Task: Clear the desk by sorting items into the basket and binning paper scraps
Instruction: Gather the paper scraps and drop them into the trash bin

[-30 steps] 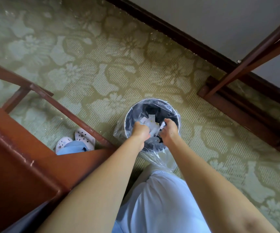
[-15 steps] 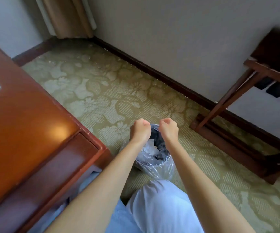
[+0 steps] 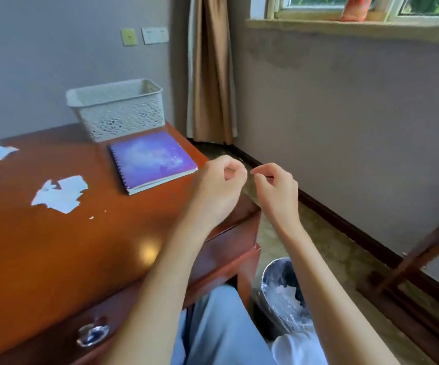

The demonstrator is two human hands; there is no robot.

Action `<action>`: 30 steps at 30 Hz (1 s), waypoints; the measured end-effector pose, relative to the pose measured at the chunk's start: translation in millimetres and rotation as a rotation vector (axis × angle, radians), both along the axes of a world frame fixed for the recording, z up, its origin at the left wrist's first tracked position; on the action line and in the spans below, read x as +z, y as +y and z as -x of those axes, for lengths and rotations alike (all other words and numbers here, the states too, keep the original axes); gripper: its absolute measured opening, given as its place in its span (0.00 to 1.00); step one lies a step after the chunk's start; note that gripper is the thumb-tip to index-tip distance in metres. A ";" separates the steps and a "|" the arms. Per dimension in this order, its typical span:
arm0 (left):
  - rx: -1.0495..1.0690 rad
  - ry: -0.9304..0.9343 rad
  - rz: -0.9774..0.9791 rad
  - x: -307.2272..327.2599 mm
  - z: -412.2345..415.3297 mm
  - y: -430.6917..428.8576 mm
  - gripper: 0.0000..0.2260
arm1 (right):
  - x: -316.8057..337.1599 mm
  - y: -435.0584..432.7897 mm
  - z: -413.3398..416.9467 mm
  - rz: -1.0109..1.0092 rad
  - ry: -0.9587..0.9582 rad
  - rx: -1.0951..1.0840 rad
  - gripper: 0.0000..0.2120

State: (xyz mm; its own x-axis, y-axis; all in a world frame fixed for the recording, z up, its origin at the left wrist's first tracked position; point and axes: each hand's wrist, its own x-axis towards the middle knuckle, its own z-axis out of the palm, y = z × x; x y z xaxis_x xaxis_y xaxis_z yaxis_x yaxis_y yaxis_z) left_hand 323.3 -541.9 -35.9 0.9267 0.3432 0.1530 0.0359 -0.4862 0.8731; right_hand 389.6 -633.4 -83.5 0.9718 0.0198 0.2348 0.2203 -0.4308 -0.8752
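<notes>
While the left hand (image 3: 217, 180) and right hand (image 3: 275, 185) hover curled and empty over the desk (image 3: 55, 246) corner, the paper scraps (image 3: 59, 193) lie well to the left. It seems best to gather them into one pile, pinch it whole, then drop it in the bin (image 3: 271, 275) on the floor.

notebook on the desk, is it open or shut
Shut. The notebook lies flat on the desk, purple cover facing up, page edges stacked beneath it.

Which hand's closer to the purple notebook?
Left. The left hand hovers just right of the purple notebook, over the desk; the right hand is farther right, off the desk.
</notes>
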 end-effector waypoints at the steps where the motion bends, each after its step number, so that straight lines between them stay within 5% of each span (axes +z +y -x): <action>1: 0.084 -0.016 -0.046 4.3 7.6 15.3 0.06 | 5.1 13.7 7.3 0.003 -0.021 0.027 0.12; 12: 0.559 0.240 -0.267 -23.1 88.0 172.2 0.13 | -3.7 171.4 66.8 0.248 -0.089 0.551 0.12; 18: 0.630 0.483 -0.338 -34.2 107.4 237.7 0.27 | -9.4 234.6 64.2 0.476 -0.213 0.860 0.22; 25: 0.661 0.543 -0.276 -34.2 103.9 277.1 0.27 | -1.9 297.1 47.5 0.636 -0.048 0.857 0.39; 30: 0.723 0.535 -0.310 -42.3 114.8 291.5 0.25 | -8.2 322.2 66.7 0.726 -0.140 0.970 0.35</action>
State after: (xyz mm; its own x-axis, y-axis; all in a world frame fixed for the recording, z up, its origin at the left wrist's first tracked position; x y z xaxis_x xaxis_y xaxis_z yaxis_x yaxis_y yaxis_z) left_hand 208.5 -250.4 -78.2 0.4797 0.8760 -0.0495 0.7761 -0.3973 0.4897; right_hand 322.8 -311.2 -91.7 0.4482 0.8934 -0.0310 0.7953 -0.4144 -0.4426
